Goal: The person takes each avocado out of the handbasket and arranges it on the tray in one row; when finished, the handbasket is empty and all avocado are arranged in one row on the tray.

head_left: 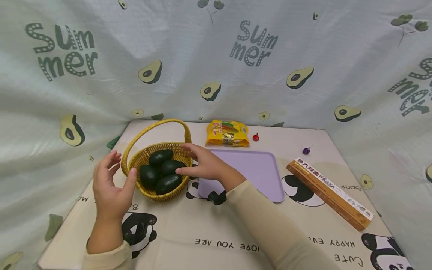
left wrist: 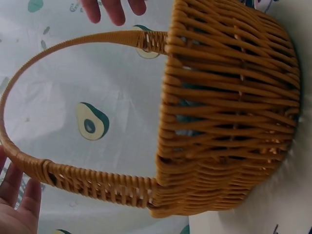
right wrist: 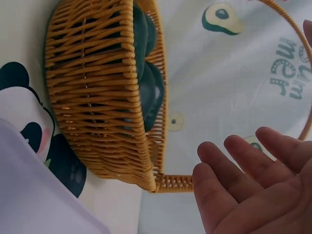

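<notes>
A woven wicker basket (head_left: pixel 164 195) with a tall arched handle (left wrist: pixel 73 41) stands at the left of the table, holding several dark green avocados (head_left: pixel 160 157). To its left my left hand (head_left: pixel 113 187) is raised with fingers spread and nothing in its grasp; in the left wrist view its fingertips are near the handle. My right hand (head_left: pixel 206 163) reaches over the basket's right side, thumb and fingers apart. In the right wrist view the right hand (right wrist: pixel 258 190) shows extended fingers beside the handle's base, and whether they touch it I cannot tell.
A lilac tray (head_left: pixel 249 168) lies right of the basket, partly under my right forearm. Behind it are a yellow packet (head_left: pixel 227 133) and a small red wrapped candy (head_left: pixel 255 137). Farther right lie a purple candy (head_left: pixel 306 151) and a long pasta box (head_left: pixel 330 193).
</notes>
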Motion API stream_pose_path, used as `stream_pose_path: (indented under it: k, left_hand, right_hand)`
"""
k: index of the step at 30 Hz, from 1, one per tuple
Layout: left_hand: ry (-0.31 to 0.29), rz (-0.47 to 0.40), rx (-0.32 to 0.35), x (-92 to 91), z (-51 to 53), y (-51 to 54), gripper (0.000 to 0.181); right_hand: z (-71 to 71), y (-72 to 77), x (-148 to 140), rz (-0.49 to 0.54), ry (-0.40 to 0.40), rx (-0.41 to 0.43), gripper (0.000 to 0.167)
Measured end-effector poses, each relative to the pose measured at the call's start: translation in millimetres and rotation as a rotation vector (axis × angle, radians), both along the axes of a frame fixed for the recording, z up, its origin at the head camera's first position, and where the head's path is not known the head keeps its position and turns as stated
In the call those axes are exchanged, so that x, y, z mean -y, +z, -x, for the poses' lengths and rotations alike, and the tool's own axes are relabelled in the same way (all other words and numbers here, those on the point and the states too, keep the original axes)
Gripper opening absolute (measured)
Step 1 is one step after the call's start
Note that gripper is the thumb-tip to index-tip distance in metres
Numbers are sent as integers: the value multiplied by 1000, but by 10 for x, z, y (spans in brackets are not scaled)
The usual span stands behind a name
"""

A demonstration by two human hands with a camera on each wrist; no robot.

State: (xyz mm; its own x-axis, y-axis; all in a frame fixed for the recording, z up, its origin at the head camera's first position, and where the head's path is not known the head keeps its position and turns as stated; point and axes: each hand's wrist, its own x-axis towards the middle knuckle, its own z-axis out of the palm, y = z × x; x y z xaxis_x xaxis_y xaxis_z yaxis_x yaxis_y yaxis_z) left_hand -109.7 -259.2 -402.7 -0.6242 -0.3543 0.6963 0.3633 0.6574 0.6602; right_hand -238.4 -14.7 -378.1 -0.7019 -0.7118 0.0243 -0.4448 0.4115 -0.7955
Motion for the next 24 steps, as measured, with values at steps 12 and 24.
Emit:
stream_pose_path:
  k: [12,24]
  left_hand:
    - [-5,-80,24,131,50,-200,50]
    - [-14,-103,98,167,48,-310,46]
  right_hand:
    - [188,-10,179,-88,-20,70,87]
    - [339,48,336,-167,50,102,86]
